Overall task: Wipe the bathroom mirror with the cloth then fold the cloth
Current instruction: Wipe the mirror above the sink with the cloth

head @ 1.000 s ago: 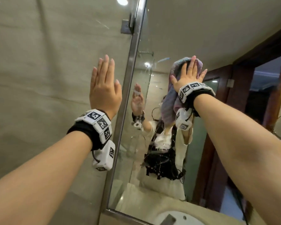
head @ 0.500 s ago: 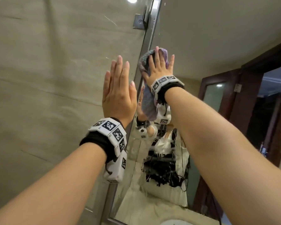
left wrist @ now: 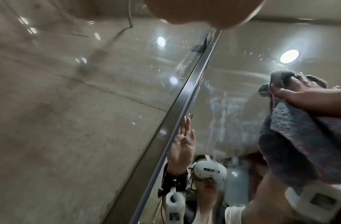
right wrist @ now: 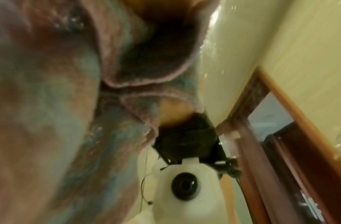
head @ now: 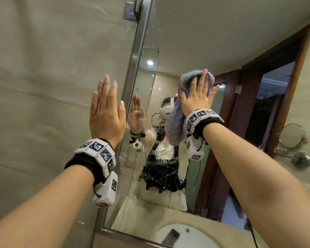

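Left hand (head: 106,113): flat on the wall tiles (head: 43,86), just left of the mirror frame (head: 132,68).
Right hand (head: 198,98): pressed flat on the cloth (head: 177,120), which lies between palm and mirror (head: 195,42).
Cloth: hangs down below the right wrist, against the glass.
Mirror frame: upright strip between tiles and mirror.
Sink (head: 195,237): below the mirror's lower edge.
Round wall mirror (head: 291,136): far right, well apart from both hands.

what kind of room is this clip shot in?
Almost certainly a bathroom, maybe a hotel's. A metal-framed wall mirror hangs over a white basin, with stone-look wall tiles beside it and a round swing-arm mirror reflected. The right hand presses a cloth to the glass.
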`<state>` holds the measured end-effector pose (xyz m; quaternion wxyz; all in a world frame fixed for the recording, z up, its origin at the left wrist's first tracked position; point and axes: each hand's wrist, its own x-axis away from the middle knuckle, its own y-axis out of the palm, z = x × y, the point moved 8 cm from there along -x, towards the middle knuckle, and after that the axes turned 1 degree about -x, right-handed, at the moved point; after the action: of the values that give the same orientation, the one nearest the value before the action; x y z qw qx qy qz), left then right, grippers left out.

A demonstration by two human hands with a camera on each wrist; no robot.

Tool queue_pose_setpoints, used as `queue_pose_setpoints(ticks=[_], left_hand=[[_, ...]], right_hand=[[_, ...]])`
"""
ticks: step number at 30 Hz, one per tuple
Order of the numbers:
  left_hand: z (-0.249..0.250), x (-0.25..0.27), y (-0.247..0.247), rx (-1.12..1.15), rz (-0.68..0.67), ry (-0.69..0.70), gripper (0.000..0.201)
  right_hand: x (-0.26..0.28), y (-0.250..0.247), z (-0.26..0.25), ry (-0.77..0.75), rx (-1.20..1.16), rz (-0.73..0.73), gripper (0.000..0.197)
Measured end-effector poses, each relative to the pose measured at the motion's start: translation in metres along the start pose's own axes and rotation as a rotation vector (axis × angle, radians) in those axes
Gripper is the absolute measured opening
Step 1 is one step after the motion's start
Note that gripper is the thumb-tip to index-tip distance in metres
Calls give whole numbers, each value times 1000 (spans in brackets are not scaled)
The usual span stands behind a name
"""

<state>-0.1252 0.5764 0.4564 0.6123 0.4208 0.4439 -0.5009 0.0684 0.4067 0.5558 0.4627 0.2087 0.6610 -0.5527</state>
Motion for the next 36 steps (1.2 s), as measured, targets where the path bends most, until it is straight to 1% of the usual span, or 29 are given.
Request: queue_pose_setpoints(ticks=[3,6,8,11,13,15,19,21,24,26,27,28,31,34,36], left_hand=[[-8,19,8,17,-30,-13,50],[-12,30,12,32,-41,-18,50],[-14,31,12,40,-32,-20,50],[-14,32,12,46,-17,-21,50],[-14,32,12,53,-19,-16,50],[-15,30,12,42,-15,-18,50],[-13,30,15,-3,-14,-39,49],[-13,30,16,-20,-8,-39,49],[-14,30,16,-37,9,-38,49],[-13,31,17,-35,20,-32,49],[-13,31,17,-35,25,-29,49],[-14,31,17,-36,28,-30,48],[-14,32,17,-28,32,-33,48],[-14,32,16,-17,20,-28,48],[-14,32,15,-17,10,-29,48]], right_hand=[[13,12,-20,-17,28,-9,73],[15,21,-63,-151,13,-44,71],[13,27,-100,-245,-8,-48,69],[21,38,-151,-357,23,-33,65],[28,45,-166,-393,45,-25,62],[29,46,-165,-418,69,-31,62],[20,37,-146,-537,205,-21,60],[-2,22,-133,-502,203,-15,59],[-43,-7,-118,-385,117,3,59],[-55,-16,-115,-321,61,5,59],[-54,-17,-117,-309,44,12,59],[-50,-15,-123,-331,48,8,59],[-25,4,-148,-486,116,-28,58],[1,23,-156,-494,95,-32,61],[14,33,-156,-524,142,-40,62]])
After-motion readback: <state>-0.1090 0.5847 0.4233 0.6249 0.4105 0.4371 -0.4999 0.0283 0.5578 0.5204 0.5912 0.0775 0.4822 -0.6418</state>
